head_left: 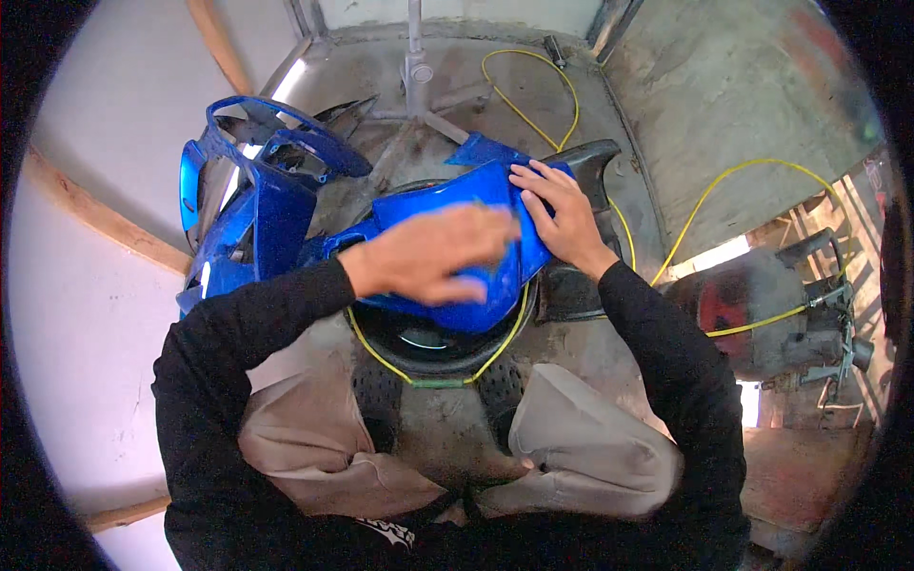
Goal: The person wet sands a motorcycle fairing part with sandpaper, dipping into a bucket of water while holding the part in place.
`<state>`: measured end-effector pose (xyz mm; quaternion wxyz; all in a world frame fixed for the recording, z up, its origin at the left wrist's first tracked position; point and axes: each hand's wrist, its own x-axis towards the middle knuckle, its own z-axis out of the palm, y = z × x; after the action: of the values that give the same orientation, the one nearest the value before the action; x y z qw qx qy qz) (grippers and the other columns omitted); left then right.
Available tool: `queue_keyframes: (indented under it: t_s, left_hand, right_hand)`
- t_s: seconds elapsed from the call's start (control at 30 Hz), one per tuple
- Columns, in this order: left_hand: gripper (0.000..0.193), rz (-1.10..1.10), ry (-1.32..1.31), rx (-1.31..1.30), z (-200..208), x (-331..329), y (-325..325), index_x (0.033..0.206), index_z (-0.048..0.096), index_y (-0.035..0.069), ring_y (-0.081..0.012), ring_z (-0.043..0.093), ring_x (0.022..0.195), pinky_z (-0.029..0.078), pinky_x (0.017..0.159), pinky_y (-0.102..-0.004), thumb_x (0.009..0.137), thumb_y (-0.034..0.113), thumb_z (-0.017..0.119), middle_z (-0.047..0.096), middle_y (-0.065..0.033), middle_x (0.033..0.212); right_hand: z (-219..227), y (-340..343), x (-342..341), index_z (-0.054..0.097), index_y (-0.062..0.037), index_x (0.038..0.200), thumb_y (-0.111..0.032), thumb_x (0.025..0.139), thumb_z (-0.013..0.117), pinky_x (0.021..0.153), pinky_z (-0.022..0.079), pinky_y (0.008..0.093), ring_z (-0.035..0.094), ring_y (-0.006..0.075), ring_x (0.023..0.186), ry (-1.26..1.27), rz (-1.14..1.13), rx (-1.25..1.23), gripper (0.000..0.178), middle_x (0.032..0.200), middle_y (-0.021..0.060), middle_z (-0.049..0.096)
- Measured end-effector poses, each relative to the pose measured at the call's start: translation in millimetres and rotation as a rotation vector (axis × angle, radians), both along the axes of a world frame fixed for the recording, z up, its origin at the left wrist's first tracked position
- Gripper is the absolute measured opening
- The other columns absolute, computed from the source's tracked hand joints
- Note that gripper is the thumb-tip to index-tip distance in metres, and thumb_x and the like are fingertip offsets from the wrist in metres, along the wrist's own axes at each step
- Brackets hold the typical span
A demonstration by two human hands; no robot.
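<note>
A glossy blue plastic body panel (405, 206) lies across a round black basin (400, 354) between my knees. My left hand (433, 255) is over the panel's middle, smeared by motion. Whether anything is under its fingers I cannot make out. On the panel's right part rests my right hand (565, 211), its fingers stretched out and lying on the blue surface. A thin yellow loop with a green middle (440, 383) hangs along the basin's near side.
Larger blue fairing pieces (286, 205) stand at left by the white wall. Behind the basin are a grey metal stand (417, 90) and a small blue piece (484, 150). Black plastic parts (592, 164) lie at right, near a yellow hose (705, 205) and a worn tank machine (738, 305).
</note>
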<state>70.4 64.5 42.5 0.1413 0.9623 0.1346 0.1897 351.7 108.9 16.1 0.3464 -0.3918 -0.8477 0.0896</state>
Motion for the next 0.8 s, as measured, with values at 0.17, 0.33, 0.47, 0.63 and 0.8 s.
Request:
queue_keyframes:
  t_s: [0.17,0.33,0.47,0.63,0.8]
  left_hand:
    - [0.079,0.187,-0.061,0.106,-13,-8,18,0.147,0.053,-0.004,-0.0477,0.038,0.158,0.032,0.13,-0.0585,0.101,0.06,0.065,0.046,-0.0248,0.168]
    - [0.064,-0.02,-0.006,0.119,-10,-6,15,0.137,0.057,-0.003,-0.0453,0.047,0.152,0.036,0.128,-0.0554,0.104,0.052,0.066,0.05,-0.0258,0.163]
    - [0.072,0.393,-0.133,0.063,-5,1,9,0.146,0.053,-0.002,-0.0492,0.04,0.156,0.033,0.13,-0.057,0.103,0.055,0.065,0.045,-0.0289,0.165]
    - [0.075,-0.195,0.036,0.118,-17,5,6,0.147,0.053,-0.001,-0.0471,0.043,0.155,0.034,0.129,-0.0578,0.103,0.059,0.063,0.048,-0.0265,0.164]
    - [0.073,0.373,-0.117,0.067,-12,-4,22,0.155,0.05,-0.002,-0.0442,0.041,0.157,0.033,0.131,-0.0538,0.106,0.05,0.062,0.044,-0.0268,0.169]
  right_hand:
    - [-3,2,0,0.074,-0.0051,0.131,-0.02,0.107,0.062,0.123,0.04,0.0539,0.057,0.0408,0.145,-0.011,-0.004,-0.022,0.031,0.146,0.0136,0.071]
    - [-5,0,0,0.074,-0.0054,0.13,-0.017,0.107,0.062,0.123,0.04,0.0538,0.057,0.0402,0.145,0.011,-0.002,0.014,0.029,0.146,0.0132,0.071]
    - [-3,1,0,0.074,-0.0049,0.129,-0.015,0.106,0.061,0.123,0.041,0.0535,0.058,0.0406,0.144,0.002,-0.005,0.011,0.028,0.145,0.0134,0.071]
    - [-1,0,0,0.075,-0.0045,0.127,-0.014,0.106,0.06,0.122,0.042,0.053,0.058,0.041,0.143,0.019,-0.002,0.02,0.027,0.144,0.0135,0.072]
    - [0,1,-1,0.075,-0.0035,0.126,-0.012,0.107,0.06,0.12,0.044,0.0531,0.06,0.0421,0.142,0.013,-0.003,0.021,0.026,0.143,0.0143,0.073]
